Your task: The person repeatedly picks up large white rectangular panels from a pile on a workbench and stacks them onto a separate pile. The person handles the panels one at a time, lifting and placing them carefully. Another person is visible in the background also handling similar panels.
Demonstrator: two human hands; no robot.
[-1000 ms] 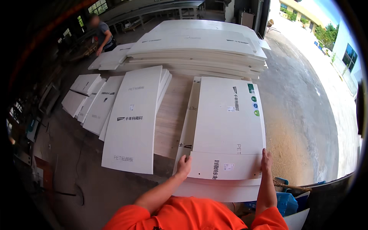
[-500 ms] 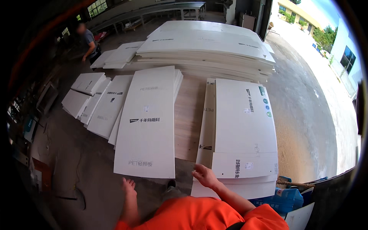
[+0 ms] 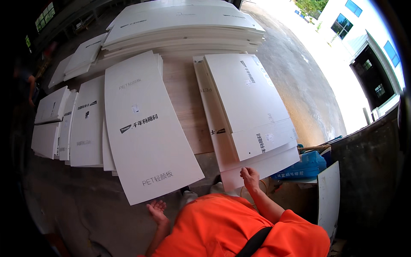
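Observation:
My left hand (image 3: pixel 157 211) is open, palm turned up and fingers loosely spread. Just beyond its fingertips is the near edge of a long white board (image 3: pixel 141 141), lying lengthwise on other boards. On the right, my right hand (image 3: pixel 251 178) has its fingers curled in, and nothing shows between them. It hovers over or beside the near edge of a white board (image 3: pixel 280 160) that juts out from under the right-hand stack of white boards (image 3: pixel 244 92). Whether it touches that edge is unclear.
Smaller white boards (image 3: pixel 87 124) lie in stacks at the left, with a large pile of white sheets (image 3: pixel 184 19) behind. Between the stacks a wooden surface (image 3: pixel 184 107) shows. At the right are a blue bag (image 3: pixel 302 165) and a leaning white panel (image 3: pixel 329 199). A person (image 3: pixel 32 85) stands far left.
My view has swung right and my body has turned that way. My right hand has moved right along the right stack's near edge, its fingers curling in. The other person sits farther left in view.

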